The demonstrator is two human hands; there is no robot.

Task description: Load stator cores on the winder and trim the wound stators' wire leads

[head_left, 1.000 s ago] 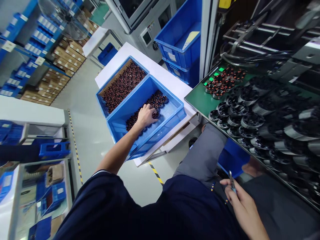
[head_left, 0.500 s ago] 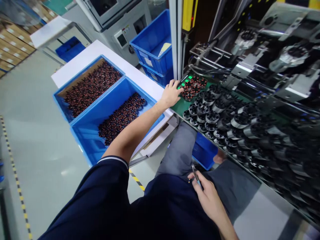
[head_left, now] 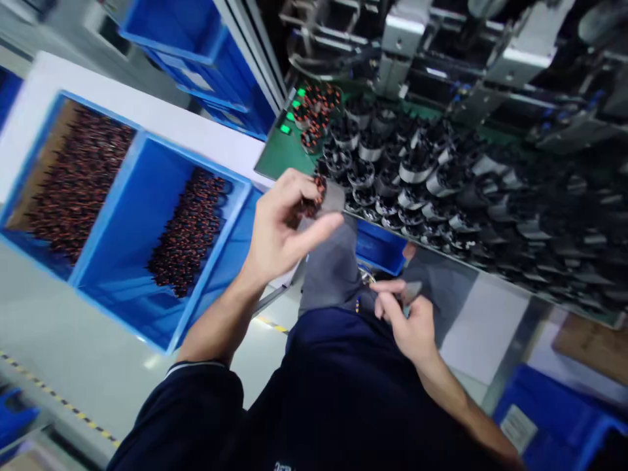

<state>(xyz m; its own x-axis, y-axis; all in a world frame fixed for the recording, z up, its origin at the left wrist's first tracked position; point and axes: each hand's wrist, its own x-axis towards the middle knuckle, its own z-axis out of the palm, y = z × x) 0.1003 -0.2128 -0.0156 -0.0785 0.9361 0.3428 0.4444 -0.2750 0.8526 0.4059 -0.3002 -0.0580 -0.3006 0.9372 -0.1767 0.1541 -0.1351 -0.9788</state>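
Raised over the front edge of the green bench, my left hand (head_left: 279,229) is closed round a copper-wound motor stator (head_left: 318,190), its silvery side blurred by motion. My right hand (head_left: 409,320) is lower, in front of my lap, with fingers curled round a slim hand tool (head_left: 413,288); smear hides the tool's exact kind. Near the green lights on the bench stands a cluster of copper-wound stators (head_left: 318,108). To its right, black-and-silver cylindrical parts (head_left: 417,170) are packed in rows.
Two blue bins on a white table (head_left: 112,98) at left hold heaps of copper-wound parts (head_left: 189,229). Stacked blue crates (head_left: 216,65) stand behind. Machine fixtures (head_left: 402,33) rise beyond the bench (head_left: 275,154). A blue box (head_left: 377,245) is below its edge.
My left hand has come back from the wound stators toward me with one in its grip. My right hand has risen slightly. The view has swung right.
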